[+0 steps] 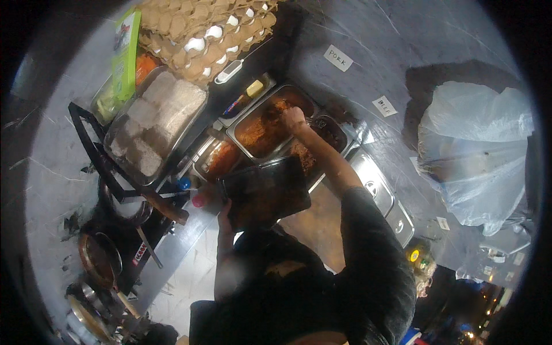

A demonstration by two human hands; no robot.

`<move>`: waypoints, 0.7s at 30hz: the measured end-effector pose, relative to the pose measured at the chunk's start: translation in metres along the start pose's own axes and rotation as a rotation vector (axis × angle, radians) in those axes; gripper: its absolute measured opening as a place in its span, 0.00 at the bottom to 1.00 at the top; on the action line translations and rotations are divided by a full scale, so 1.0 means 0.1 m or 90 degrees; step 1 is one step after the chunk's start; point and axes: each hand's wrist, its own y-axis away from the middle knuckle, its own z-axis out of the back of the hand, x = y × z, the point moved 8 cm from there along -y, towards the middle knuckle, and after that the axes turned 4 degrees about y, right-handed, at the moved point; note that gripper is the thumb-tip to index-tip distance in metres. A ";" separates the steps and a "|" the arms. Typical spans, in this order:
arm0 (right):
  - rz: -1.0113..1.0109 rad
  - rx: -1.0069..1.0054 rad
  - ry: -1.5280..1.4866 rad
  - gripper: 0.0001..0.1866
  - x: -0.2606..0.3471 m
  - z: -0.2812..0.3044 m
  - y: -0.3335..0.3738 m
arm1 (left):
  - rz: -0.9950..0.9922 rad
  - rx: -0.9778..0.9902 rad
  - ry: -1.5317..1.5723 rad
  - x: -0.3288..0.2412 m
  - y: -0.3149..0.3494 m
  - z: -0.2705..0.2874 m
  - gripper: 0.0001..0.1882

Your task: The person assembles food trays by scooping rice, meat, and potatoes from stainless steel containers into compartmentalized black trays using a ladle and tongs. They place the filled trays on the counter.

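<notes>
Dim steel counter (376, 184). Left hand (221, 210) clamps black rectangular tray (265, 192); right hand (293, 119) closed, probably on a utensil, in far steel pan of reddish food (265, 123): scooping step; next, carry portion to tray.

Glossy black plastic tray (265, 192); shiny metal pans (270, 118) and lids (374, 184); rough brown paper-pulp egg cartons (190, 26); thin, crinkled translucent plastic bag (477, 149).

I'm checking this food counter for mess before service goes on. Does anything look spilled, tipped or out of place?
Nothing looks spilled. The left hand holds a dark rectangular tray tilted over the counter, while the right hand reaches into a steel pan of reddish food. The egg cartons sit stacked unevenly, some cups empty.
</notes>
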 end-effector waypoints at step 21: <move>-0.034 -0.193 -0.096 0.30 -1.28 1.62 1.60 | -0.015 0.194 0.093 -0.26 -0.37 -0.61 0.21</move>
